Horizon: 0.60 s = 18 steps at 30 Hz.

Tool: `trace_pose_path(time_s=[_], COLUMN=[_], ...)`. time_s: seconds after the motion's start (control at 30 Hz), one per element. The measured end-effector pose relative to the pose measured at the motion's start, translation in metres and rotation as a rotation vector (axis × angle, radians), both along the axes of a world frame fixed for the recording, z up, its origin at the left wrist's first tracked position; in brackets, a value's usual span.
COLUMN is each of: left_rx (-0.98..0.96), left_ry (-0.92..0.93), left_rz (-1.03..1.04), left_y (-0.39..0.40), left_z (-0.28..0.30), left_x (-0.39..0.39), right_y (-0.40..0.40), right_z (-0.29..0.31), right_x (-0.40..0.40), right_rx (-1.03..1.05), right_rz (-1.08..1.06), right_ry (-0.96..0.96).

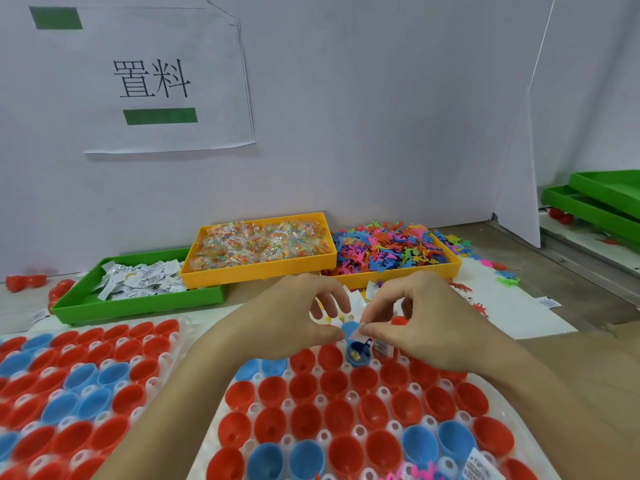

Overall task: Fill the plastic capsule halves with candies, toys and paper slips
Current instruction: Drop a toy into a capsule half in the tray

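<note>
Both hands are working one light, rigid blue capsule half [358, 355]: left hand [294, 320] pinching its rim, right hand [415, 327] pinching a flimsy paper slip [360, 336].

Both forearms reach in from the bottom edge and meet mid-frame. The left hand [294, 317] has its thumb and forefinger pinched together, other fingers loosely curled. The right hand [426, 320] mirrors it, thumb and forefinger tips pinched, knuckles arched high.

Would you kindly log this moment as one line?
left hand: steadies blue plastic capsule half | right hand: pinches white paper slip above it
</note>
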State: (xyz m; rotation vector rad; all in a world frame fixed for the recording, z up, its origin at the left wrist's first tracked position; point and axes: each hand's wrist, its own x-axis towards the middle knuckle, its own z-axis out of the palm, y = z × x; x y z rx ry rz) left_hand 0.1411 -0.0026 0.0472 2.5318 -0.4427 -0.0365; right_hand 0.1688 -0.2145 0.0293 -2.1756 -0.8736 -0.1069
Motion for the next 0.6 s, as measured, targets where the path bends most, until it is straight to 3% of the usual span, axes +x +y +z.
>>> trace_pose_path(time_s=[0.17, 0.6], left_rx=[0.003, 0.035], left_ry=[-0.004, -0.017], left_rz=[-0.003, -0.019], left_y=[-0.0021, -0.0080], left_z=[-0.0005, -0.0011], left_x=[0.0001, -0.0012], right_y=[0.0037, 0.0040], right_z=[-0.0043, -0.0061], right_x=[0.0000, -0.0007], right_rx=[-0.116, -0.190], right_rz=[-0.012, 0.022], right_ry=[-0.008, -0.031])
